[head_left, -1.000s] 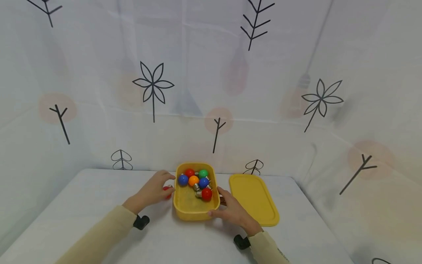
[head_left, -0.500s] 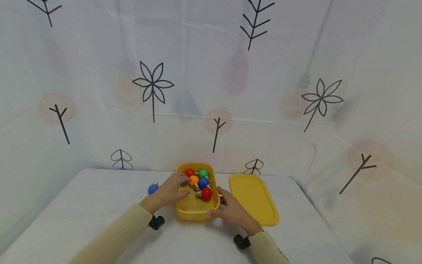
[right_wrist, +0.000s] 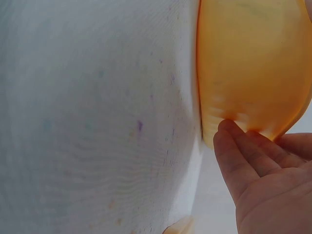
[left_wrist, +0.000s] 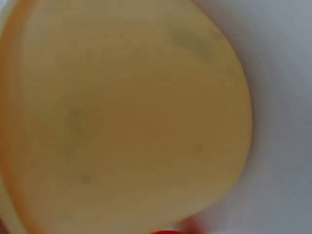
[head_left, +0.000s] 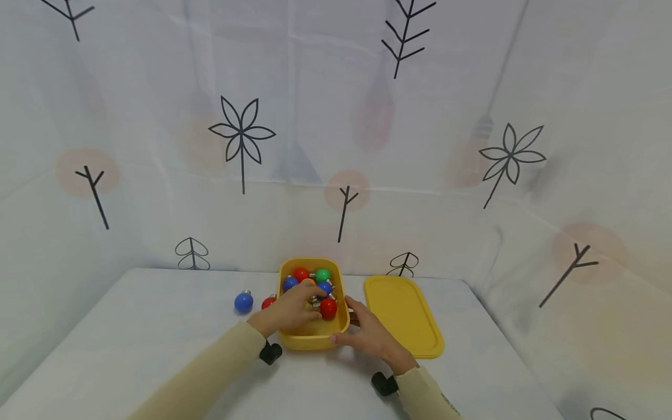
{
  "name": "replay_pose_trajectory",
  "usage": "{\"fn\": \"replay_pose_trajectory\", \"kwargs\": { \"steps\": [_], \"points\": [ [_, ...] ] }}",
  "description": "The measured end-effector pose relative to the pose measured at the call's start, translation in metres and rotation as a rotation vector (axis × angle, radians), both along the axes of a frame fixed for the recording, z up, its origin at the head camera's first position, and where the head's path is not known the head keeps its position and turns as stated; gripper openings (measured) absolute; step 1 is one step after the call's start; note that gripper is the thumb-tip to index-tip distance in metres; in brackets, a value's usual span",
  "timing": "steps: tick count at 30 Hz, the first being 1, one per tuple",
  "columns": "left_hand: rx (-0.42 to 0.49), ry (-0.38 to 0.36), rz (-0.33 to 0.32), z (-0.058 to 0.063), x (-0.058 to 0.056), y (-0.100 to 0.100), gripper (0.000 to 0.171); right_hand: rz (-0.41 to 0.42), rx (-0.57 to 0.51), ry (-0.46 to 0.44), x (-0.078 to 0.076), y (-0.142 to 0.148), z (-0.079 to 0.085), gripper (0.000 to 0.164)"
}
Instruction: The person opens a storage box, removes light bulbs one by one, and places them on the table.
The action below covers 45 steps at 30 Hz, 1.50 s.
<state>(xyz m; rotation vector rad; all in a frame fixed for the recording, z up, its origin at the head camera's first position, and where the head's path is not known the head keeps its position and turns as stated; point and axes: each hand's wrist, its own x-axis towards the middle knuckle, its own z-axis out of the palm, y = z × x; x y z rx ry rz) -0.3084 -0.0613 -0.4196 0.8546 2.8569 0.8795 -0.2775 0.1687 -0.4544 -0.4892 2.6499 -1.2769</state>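
Six bulbs can be seen inside the yellow box [head_left: 301, 343], which stands open on the white counter [head_left: 157, 350] between the two hands. Along the far end lie a red bulb [head_left: 301, 275] and a green bulb [head_left: 323, 275]; nearer come a blue bulb [head_left: 290, 283] by the left wall, an orange bulb [head_left: 310, 282] mostly covered, and a second blue bulb [head_left: 325, 287] by the right wall, with another red bulb [head_left: 328, 309] closest to the front. The left hand [head_left: 289, 308] reaches over the left rim into the box, its fingers above the bulbs and its thumb apart from them; whether it has hold of one cannot be told. The right hand [head_left: 370, 337] is spread at the near right corner, thumb at the front rim and fairly straight fingertips pressing the outer wall, as the right wrist view shows. Outside, just beside the left wall, sits a partly hidden red bulb [head_left: 268, 302], and farther left a blue bulb [head_left: 244, 303] stands cap up. A flat yellow lid [head_left: 403, 316] lies right of the box. The left wrist view is blurred and mostly filled by the box wall.
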Motion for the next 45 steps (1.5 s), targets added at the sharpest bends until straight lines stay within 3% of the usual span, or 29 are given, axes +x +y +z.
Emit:
{"fn": "replay_pose_trajectory", "kwargs": {
  "steps": [17, 36, 45],
  "points": [
    [-0.008, -0.096, 0.002, -0.009, -0.008, 0.018, 0.045, 0.013, -0.013, 0.002, 0.001, 0.000, 0.002, 0.099],
    [-0.024, -0.124, -0.001, -0.013, -0.015, 0.026, 0.047, 0.021, -0.007, 0.014, 0.000, 0.000, 0.002, 0.099],
    [-0.025, -0.128, 0.029, -0.016, -0.015, 0.029, 0.048, 0.027, -0.016, 0.009, 0.000, 0.000, 0.002, 0.099]
  ]
}}
